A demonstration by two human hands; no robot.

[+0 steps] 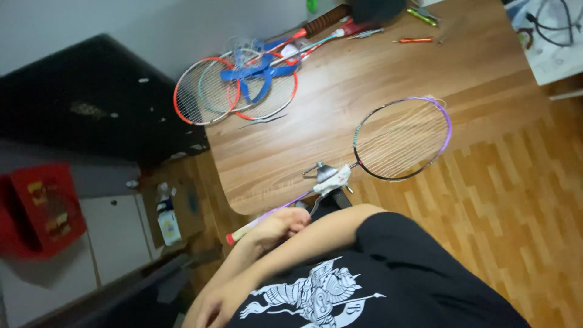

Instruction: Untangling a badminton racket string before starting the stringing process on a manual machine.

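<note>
Near the lower middle of the frame, one hand is wrapped closed around the pale handle of a purple-framed badminton racket, whose head lies over the edge of the wooden table at centre right. Which hand it is, I cannot tell. The other hand, at the bottom edge, is blurred; its grip is unclear. More rackets lie upper left on the table.

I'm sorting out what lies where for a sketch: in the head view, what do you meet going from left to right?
Red crate → small bottle → pile of rackets → hand on a racket grip → purple-rimmed racket head → white tray of cables.
</note>
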